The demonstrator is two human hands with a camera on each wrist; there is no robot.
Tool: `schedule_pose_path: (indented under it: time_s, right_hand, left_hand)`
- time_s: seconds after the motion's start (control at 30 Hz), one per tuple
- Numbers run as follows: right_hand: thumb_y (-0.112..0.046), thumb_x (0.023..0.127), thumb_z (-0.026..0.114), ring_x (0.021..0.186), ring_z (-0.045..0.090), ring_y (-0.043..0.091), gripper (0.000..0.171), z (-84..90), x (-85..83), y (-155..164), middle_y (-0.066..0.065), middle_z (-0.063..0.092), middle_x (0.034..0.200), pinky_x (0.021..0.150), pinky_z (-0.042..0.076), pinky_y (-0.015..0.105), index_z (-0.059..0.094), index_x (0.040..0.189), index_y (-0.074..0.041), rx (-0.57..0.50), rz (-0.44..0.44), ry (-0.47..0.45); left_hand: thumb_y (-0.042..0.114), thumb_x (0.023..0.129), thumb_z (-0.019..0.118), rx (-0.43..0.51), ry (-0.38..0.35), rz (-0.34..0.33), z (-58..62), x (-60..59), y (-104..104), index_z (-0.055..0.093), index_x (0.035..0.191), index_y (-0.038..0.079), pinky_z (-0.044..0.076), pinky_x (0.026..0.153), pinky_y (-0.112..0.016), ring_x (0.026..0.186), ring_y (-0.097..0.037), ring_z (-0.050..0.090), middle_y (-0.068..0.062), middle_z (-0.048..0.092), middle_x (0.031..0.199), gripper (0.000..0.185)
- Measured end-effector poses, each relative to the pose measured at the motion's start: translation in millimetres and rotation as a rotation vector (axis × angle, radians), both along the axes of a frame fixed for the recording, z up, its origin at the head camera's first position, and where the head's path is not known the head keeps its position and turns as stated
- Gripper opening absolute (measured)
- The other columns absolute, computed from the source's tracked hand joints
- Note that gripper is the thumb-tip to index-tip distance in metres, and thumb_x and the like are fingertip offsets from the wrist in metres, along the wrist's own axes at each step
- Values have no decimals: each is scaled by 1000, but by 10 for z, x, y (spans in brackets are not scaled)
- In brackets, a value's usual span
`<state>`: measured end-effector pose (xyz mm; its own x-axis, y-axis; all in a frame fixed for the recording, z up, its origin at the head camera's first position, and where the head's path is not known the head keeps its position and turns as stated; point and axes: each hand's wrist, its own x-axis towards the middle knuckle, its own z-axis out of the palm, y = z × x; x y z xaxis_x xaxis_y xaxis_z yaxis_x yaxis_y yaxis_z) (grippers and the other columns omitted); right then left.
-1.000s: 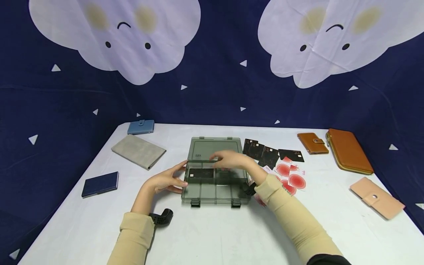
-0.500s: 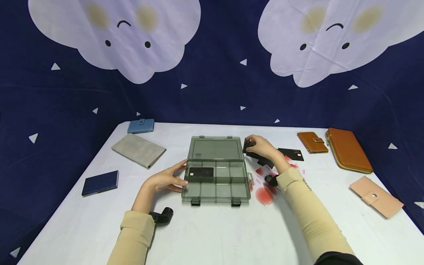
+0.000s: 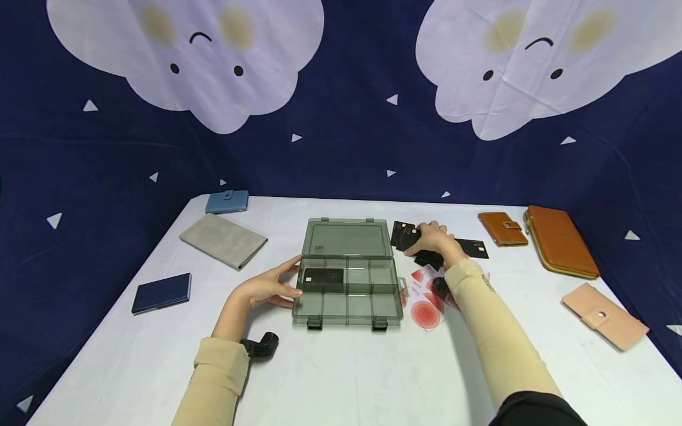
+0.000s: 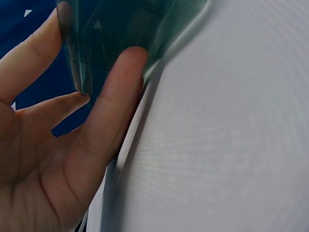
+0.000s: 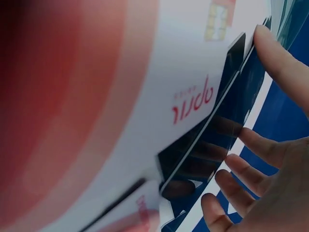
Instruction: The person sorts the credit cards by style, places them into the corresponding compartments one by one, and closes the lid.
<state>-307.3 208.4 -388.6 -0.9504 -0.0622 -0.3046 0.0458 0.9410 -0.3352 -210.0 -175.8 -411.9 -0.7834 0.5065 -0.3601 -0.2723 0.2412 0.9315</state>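
Note:
A translucent grey-green compartment box [image 3: 334, 307] lies with its lid [image 3: 348, 239] raised at the back. One black card [image 3: 325, 277] is inside its rear left compartment. At the box's left side, my left hand [image 3: 270, 290] touches the wall with extended fingers; the left wrist view shows fingertips against the box [image 4: 130, 29]. To the right of the lid, my right hand [image 3: 434, 241] reaches down over several black cards [image 3: 401, 232]. In the right wrist view its thumb and spread fingertips touch the edges of a glossy black card [image 5: 212, 140]; no firm grip is visible.
Red-and-white cards [image 3: 426, 313] lie in front of the black ones. Around the white table [image 3: 341, 378] are a blue wallet [image 3: 227, 202], a grey wallet [image 3: 222, 241], a navy wallet [image 3: 161, 293], a brown wallet [image 3: 502, 229], a brown zip wallet [image 3: 563, 241] and a pink wallet [image 3: 605, 315].
My right hand has gone from above the box to the leftmost black card, then a little further right over the other cards. My left hand has stayed at the box.

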Motion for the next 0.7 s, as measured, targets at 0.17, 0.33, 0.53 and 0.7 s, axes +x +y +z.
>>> schedule_pose_path:
  time_s: [0.17,0.33,0.53,0.7]
  right_hand:
    - [-35,65,83,114,29,45,88,-14,-10,-4,28,33,128,91,28,59,35,131,-1,-42,-16,91]
    - [-23,61,85,110,34,46,86,-33,-26,-37,29,42,123,88,28,57,31,127,-8,-108,-33,174]
    - [0,76,69,97,52,43,70,-74,-39,-8,32,53,112,87,36,49,24,130,-7,-374,5,163]
    - [9,84,53,70,48,20,60,7,9,-27,14,47,84,62,39,29,23,136,-1,-669,14,167]
  left_hand:
    - [-4,83,63,5,-4,5,-2,-1,-4,1,150,17,53,82,-44,83,-15,59,-21,0,151,93]
    - [-4,83,62,10,-7,4,-7,-6,-6,1,150,17,53,83,-44,82,-15,59,-21,0,151,93]
    - [-4,83,63,11,-4,1,-11,-12,-8,1,150,17,53,83,-45,81,-15,59,-21,-1,151,93]
    - [-3,83,63,9,-2,-5,-16,-20,-11,1,150,17,53,83,-44,81,-15,59,-22,-1,151,94]
